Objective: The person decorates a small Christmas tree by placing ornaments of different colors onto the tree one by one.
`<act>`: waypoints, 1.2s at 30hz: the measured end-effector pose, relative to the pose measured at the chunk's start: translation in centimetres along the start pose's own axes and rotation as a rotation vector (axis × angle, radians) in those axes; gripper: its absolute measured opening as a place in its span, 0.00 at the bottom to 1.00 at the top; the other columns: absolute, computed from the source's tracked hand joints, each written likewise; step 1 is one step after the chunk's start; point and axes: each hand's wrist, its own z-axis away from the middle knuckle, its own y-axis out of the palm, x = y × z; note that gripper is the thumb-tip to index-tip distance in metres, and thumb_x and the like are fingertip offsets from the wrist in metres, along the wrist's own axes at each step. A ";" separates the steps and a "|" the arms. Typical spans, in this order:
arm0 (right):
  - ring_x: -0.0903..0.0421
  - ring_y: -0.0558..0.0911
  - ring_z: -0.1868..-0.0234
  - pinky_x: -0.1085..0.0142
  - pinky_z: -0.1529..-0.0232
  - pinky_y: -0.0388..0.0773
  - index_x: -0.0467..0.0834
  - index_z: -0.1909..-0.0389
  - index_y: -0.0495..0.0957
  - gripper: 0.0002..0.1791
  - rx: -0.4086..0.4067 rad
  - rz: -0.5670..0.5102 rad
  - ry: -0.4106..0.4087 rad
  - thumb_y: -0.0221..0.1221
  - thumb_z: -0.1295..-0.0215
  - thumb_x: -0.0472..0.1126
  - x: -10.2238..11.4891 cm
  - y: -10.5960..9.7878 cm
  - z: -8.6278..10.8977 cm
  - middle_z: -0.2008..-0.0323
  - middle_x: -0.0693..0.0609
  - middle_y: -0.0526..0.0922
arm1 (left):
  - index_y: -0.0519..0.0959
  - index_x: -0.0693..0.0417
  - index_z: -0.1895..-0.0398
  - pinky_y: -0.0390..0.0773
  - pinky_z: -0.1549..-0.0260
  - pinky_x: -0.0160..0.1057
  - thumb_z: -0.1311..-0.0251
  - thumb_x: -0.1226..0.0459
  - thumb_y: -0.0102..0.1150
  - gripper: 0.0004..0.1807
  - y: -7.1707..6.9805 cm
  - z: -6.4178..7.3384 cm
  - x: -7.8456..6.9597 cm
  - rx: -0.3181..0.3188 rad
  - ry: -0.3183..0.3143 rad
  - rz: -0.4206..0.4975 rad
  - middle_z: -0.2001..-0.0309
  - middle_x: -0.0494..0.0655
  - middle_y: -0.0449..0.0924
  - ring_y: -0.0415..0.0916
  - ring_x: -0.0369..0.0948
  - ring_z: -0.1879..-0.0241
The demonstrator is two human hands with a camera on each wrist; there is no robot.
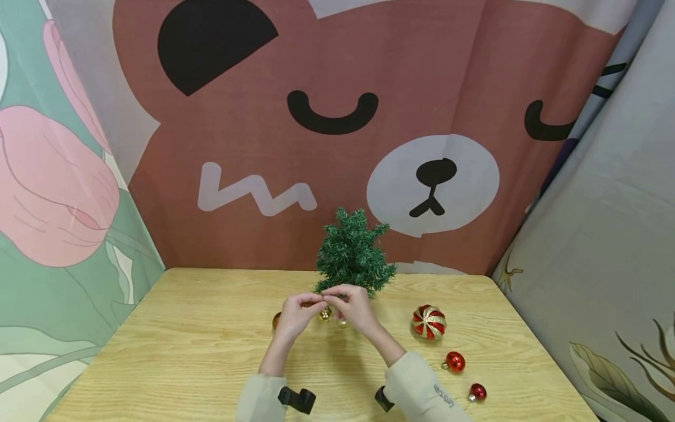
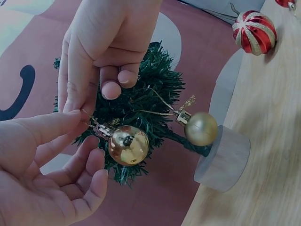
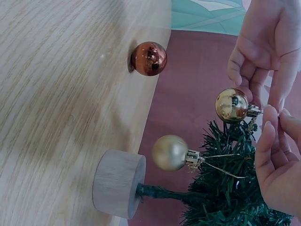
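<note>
My left hand [image 1: 295, 319] and right hand [image 1: 357, 310] meet at the lower front of a small green Christmas tree [image 1: 352, 251]. Fingertips of both pinch the thin gold hanging string of a shiny gold Christmas ball [image 2: 128, 147], which dangles just below them by its metal cap. Close by, a matte gold Christmas ball [image 3: 170, 153] hangs from the tree on its own gold string. In the wrist views the tree's trunk rises from a round wooden base [image 2: 224, 162]. The left wrist view has the right hand's other fingers curled loosely over the branches.
On the wooden table [image 1: 200, 346], a copper-coloured ball [image 3: 149, 59] lies left of the tree. To the right sit a red-and-gold striped ball [image 1: 429, 322] and two smaller red balls, one [image 1: 454, 362] behind the other [image 1: 477, 392]. A bear-patterned curtain [image 1: 253, 234] hangs behind.
</note>
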 end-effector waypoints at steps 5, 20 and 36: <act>0.55 0.76 0.89 0.45 0.83 0.72 0.25 0.62 0.79 0.09 -0.002 0.000 0.013 0.56 0.41 0.27 0.4 -0.1 -0.1 0.68 0.32 0.81 | 0.83 0.65 0.68 0.75 0.69 0.38 0.46 0.68 0.63 0.07 -0.1 -0.3 -0.2 -0.022 0.038 -0.050 0.67 0.54 0.82 0.77 0.42 0.68; 0.52 0.75 0.90 0.48 0.85 0.72 0.24 0.64 0.78 0.09 -0.017 0.028 0.032 0.57 0.41 0.28 0.0 0.1 -0.6 0.72 0.32 0.81 | 0.84 0.63 0.69 0.74 0.69 0.38 0.45 0.68 0.61 0.06 -0.3 -0.7 -0.2 -0.056 0.042 -0.066 0.69 0.51 0.82 0.76 0.40 0.69; 0.57 0.78 0.80 0.73 0.80 0.74 0.37 0.69 0.83 0.04 -0.127 0.581 -0.234 0.60 0.43 0.32 -2.8 1.2 -1.8 0.73 0.47 0.81 | 0.83 0.64 0.71 0.74 0.72 0.35 0.45 0.67 0.61 0.07 -0.4 -1.3 0.2 -0.140 0.031 -0.101 0.73 0.49 0.81 0.74 0.36 0.74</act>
